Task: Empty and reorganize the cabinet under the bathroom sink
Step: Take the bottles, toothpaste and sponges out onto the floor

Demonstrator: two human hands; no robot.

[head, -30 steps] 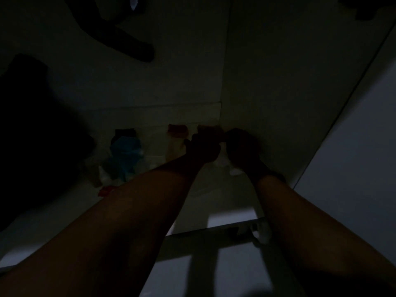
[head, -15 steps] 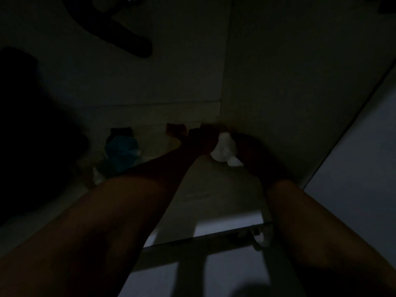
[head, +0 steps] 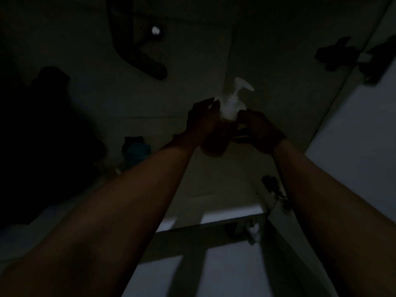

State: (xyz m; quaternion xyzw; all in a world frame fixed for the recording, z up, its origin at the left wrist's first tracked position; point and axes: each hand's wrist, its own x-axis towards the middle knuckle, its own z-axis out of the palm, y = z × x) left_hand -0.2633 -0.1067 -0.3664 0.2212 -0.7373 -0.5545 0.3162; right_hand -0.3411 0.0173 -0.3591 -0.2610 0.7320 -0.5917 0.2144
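Note:
The cabinet interior is very dark. Both my arms reach into it. A pump bottle [head: 232, 106] with a white pump head and a dark amber body is lifted off the cabinet floor [head: 205, 189], near the right inner wall. My left hand [head: 202, 120] grips the bottle's left side and my right hand [head: 256, 130] grips its right side. The bottle's lower body is mostly hidden between my hands and in shadow.
A teal container [head: 137, 152] with a dark top stands at the back left of the cabinet floor. A dark drain pipe [head: 137, 52] hangs above. A large dark shape [head: 42, 136] fills the left side. A door hinge [head: 276, 189] sits at the right front edge.
The bottle stood low on the cabinet floor between my hands; now both hands have lifted it up, and its white pump shows clearly above my fingers.

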